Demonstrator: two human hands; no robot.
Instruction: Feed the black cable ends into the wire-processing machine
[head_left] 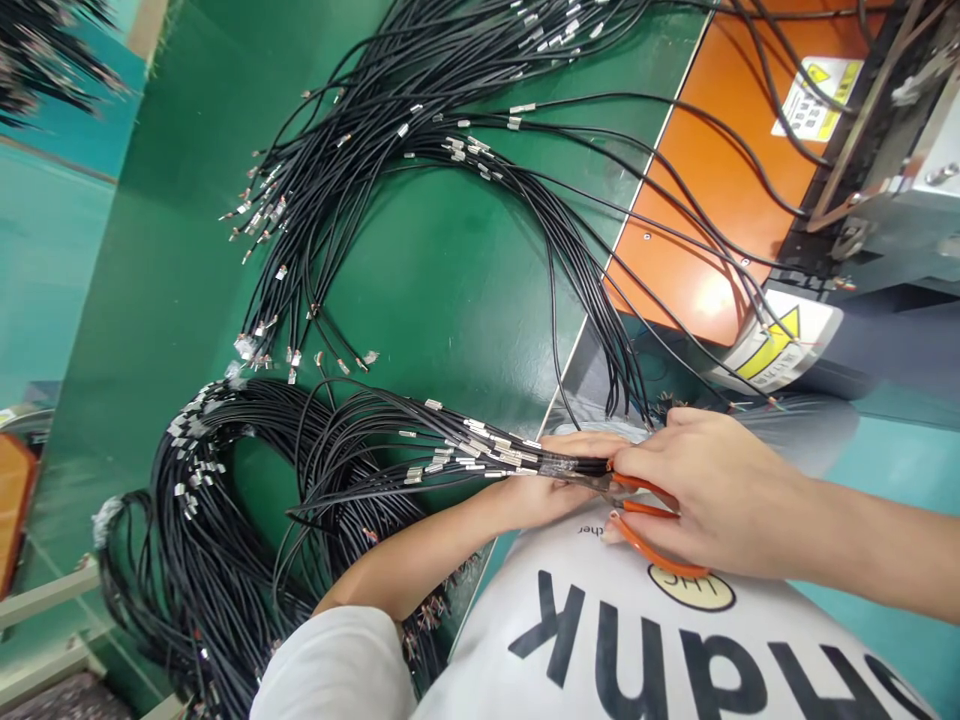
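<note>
My left hand is closed around a bundle of black cables in front of my shirt. White labels sit on many of these cables, and a band of clear tape seems to wrap them beside my fingers. In my right hand is a pair of scissors with orange handles. Its metal blades lie against the underside of the bundle, close to the tape. My left fingertips are partly hidden behind the cables, and whether the blades are parted is hard to see.
More labelled black cables spread over the green table. A thick coiled bundle lies at the lower left. To the right stands a machine with an orange panel and warning stickers; several cables trail across it.
</note>
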